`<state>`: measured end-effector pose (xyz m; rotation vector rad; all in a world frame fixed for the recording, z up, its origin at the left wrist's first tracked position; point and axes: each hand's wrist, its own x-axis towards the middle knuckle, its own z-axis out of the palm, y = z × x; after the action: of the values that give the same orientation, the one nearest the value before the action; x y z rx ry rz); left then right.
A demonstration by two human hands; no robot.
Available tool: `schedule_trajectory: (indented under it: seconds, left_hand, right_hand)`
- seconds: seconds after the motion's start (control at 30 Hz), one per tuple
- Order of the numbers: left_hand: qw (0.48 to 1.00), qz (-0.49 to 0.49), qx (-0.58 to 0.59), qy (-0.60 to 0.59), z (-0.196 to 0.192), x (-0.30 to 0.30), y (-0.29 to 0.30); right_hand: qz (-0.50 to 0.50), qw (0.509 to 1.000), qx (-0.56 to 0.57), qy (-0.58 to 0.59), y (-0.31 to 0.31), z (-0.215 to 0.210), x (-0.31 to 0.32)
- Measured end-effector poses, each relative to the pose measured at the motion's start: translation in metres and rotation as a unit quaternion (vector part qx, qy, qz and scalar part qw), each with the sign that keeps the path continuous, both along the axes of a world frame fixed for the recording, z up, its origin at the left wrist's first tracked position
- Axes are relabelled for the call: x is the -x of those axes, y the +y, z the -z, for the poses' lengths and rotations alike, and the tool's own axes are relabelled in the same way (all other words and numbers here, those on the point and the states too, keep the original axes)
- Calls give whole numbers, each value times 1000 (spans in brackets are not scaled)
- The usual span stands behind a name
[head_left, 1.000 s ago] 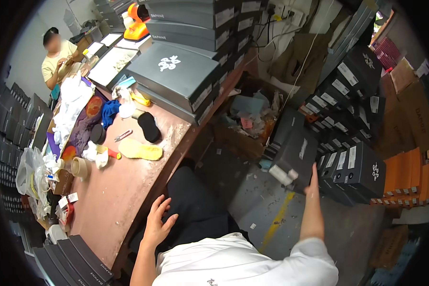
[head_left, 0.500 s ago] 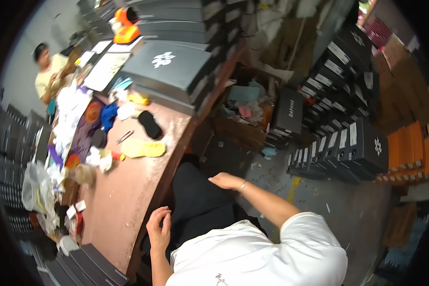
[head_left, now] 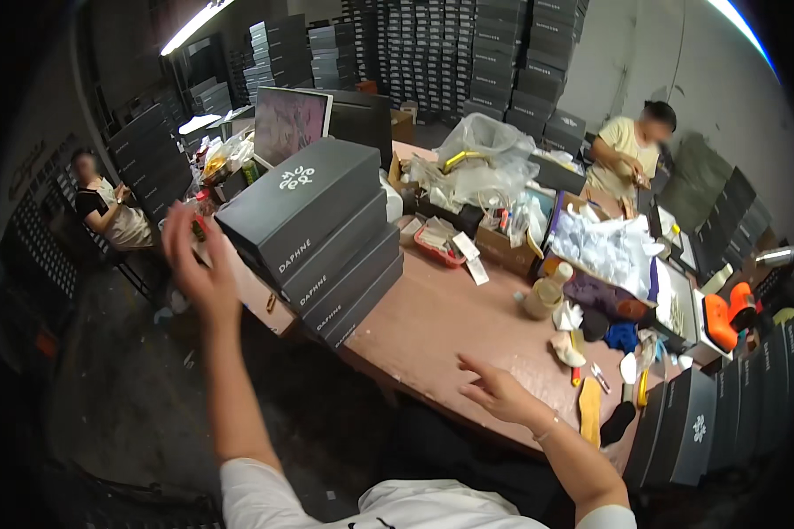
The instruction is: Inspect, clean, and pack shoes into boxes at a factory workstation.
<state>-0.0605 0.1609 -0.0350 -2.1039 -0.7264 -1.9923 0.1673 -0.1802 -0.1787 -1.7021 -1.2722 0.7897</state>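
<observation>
My left hand (head_left: 198,264) is raised with its fingers spread and holds nothing. It is just left of a leaning stack of dark grey shoe boxes (head_left: 318,229) on the left end of the brown table (head_left: 432,322). My right hand (head_left: 498,392) is open, palm down, at the table's near edge and touches no object. To its right lie a yellow insole (head_left: 589,410) and a black insole (head_left: 617,423).
A clear plastic bag (head_left: 485,154), small cartons, a bottle (head_left: 545,295) and white tissue paper (head_left: 604,247) crowd the table's far side. More dark boxes (head_left: 684,432) stand at the right. Two other people (head_left: 631,145) (head_left: 106,207) sit nearby. Box stacks line the back wall.
The view has swung from the boxes on my right round to the table. My right hand left the floor boxes and came to the table edge. My left hand rose beside the box stack.
</observation>
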Motion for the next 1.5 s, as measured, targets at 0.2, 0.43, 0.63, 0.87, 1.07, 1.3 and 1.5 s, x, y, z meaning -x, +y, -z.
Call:
schedule_trajectory:
  seconds: [0.2,0.43,0.63,0.87,1.07,1.3,1.5]
  left_hand:
    - [772,326,545,30,39,63,214]
    - [877,201,406,160,62,-29,10]
    - [686,436,583,-24,177,-48,-169]
    - [399,510,762,-5,274,-105,-245]
    - [510,512,671,166,212,-128,-184]
    - [661,347,380,546,162,-107,-120]
    - [666,260,519,468,167,-93,-63]
  right_hand:
    - [-129,984,-43,115,172,-77,23]
    - [-31,935,-103,338,242,-42,-17]
    - [120,935,-147,299,9,32,2]
    - [382,886,-55,257,-109,105,14]
    - [380,723,-130,562,-101,32,34]
    - [-70,997,-26,4,-30,35,90]
    - [297,930,14,-218,-97,36,24]
